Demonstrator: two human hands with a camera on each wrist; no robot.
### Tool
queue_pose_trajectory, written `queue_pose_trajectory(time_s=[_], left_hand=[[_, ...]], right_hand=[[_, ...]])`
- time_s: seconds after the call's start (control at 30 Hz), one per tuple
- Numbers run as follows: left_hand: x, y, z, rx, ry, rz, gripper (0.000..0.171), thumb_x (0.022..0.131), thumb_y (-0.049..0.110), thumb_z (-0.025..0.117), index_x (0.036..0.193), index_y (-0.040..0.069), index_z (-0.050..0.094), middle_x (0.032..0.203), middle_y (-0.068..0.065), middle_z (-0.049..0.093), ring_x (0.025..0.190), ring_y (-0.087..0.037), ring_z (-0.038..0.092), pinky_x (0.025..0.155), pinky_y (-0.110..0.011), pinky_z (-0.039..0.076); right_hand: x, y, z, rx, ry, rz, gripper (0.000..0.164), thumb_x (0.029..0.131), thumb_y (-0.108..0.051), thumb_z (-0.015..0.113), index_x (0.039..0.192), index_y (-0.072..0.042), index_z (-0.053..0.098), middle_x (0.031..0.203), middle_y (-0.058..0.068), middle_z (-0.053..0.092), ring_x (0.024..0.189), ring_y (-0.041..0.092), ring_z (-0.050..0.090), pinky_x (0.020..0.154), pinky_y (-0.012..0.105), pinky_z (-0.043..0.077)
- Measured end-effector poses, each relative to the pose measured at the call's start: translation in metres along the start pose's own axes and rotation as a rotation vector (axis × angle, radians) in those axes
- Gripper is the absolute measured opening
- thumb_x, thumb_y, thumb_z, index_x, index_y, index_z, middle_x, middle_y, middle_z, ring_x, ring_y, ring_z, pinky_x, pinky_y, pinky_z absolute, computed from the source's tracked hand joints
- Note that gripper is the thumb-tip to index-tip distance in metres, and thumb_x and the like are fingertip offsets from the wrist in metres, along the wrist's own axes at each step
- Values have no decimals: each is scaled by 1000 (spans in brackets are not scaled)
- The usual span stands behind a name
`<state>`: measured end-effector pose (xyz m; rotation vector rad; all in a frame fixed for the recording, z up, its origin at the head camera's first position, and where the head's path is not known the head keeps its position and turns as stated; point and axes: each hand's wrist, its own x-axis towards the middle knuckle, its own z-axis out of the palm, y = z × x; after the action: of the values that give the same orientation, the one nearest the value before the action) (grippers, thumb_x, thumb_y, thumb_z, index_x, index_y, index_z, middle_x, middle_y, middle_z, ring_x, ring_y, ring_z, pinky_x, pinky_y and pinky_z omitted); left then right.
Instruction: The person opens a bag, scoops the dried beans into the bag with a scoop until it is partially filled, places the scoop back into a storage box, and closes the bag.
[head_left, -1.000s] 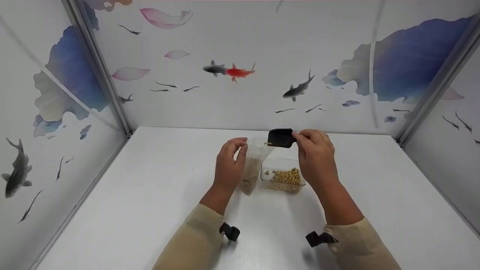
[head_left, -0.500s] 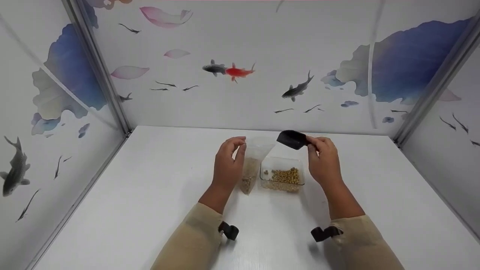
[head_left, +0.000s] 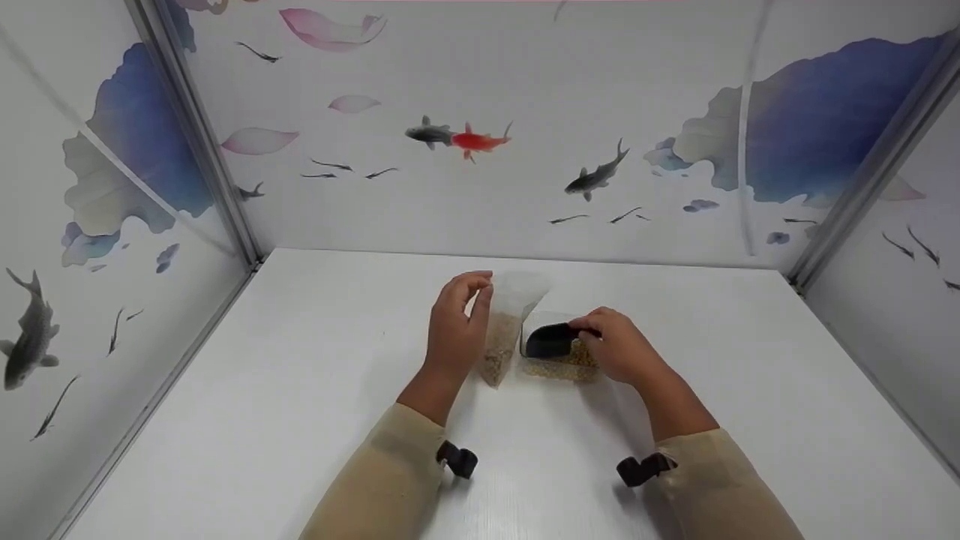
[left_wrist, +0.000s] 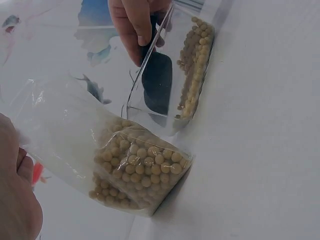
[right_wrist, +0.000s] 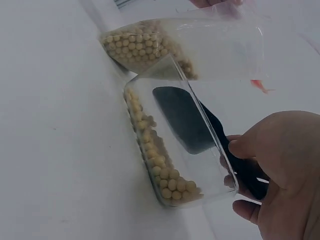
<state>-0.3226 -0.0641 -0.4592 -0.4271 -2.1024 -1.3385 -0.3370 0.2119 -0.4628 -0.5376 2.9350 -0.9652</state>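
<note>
My left hand (head_left: pixel 457 330) pinches the upper edge of a clear plastic bag (head_left: pixel 504 330), which stands upright with soybeans (left_wrist: pixel 145 162) filling its lower part. Just right of the bag is a clear rectangular container (right_wrist: pixel 175 72) with a layer of soybeans (right_wrist: pixel 172 185) on its bottom. My right hand (head_left: pixel 619 345) grips the handle of a black scoop (head_left: pixel 549 341). The scoop's blade is down inside the container, over the beans, and both wrist views show it through the clear wall. No beans show on the blade.
The bag and container stand close together on a white table (head_left: pixel 300 375). Behind the table rises a white wall panel (head_left: pixel 487 210) printed with fish and petals; similar panels flank it left and right.
The scoop has moved from the bag's mouth, first rightward and up clear of it, then down into the container. My left hand has stayed on the bag.
</note>
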Motion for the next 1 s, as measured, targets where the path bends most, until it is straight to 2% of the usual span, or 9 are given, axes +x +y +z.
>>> queue_pose_trajectory(time_s=[0.17, 0.33, 0.47, 0.63, 0.8, 0.9, 1.0], left_hand=[[0, 0, 0, 1, 5, -3, 23, 114, 29, 55, 120, 10, 67, 137, -2, 70, 138, -16, 62, 120, -29, 51], [1, -1, 1, 2, 7, 1, 23, 114, 29, 56, 120, 10, 67, 136, -2, 70, 137, -16, 63, 120, -28, 51], [1, -1, 1, -10, 8, 8, 23, 114, 29, 55, 119, 10, 67, 136, -3, 70, 136, -17, 63, 119, -28, 52], [-2, 0, 1, -11, 7, -1, 23, 114, 30, 55, 119, 11, 67, 137, -2, 70, 137, -18, 63, 119, -31, 53], [-3, 2, 1, 11, 5, 1, 25, 114, 32, 54, 120, 11, 67, 137, -1, 70, 138, -17, 63, 119, -32, 53], [-4, 4, -1, 25, 11, 10, 24, 114, 31, 55, 119, 11, 68, 137, -1, 71, 137, -17, 63, 118, -33, 54], [-5, 6, -4, 35, 11, 15, 23, 114, 29, 55, 117, 11, 68, 137, -1, 71, 137, -17, 63, 118, -33, 54]], right_hand=[[0, -3, 2, -50, -41, 5, 31, 109, -9, 58, 137, -8, 73, 132, 14, 69, 131, 36, 62, 112, 57, 54], [-1, -4, 2, -50, -38, 19, 32, 107, -10, 59, 135, -8, 74, 133, 14, 70, 133, 37, 61, 113, 58, 54], [-2, -5, 2, -39, -5, 18, 34, 105, -12, 60, 137, -7, 72, 139, 15, 67, 138, 39, 58, 113, 59, 54], [-4, -13, 1, 3, 87, 30, 39, 107, -23, 62, 144, -10, 67, 148, 13, 63, 146, 40, 52, 119, 60, 49], [-6, -28, 4, 113, 124, 22, 46, 110, -31, 61, 152, -14, 59, 150, 8, 64, 144, 33, 55, 122, 57, 47], [-6, -37, 10, 221, 97, 13, 52, 111, -35, 60, 159, -16, 52, 156, 7, 61, 144, 31, 57, 122, 55, 48], [-6, -44, 17, 350, 63, 0, 61, 111, -36, 60, 164, -12, 43, 163, 9, 54, 149, 32, 55, 124, 54, 46]])
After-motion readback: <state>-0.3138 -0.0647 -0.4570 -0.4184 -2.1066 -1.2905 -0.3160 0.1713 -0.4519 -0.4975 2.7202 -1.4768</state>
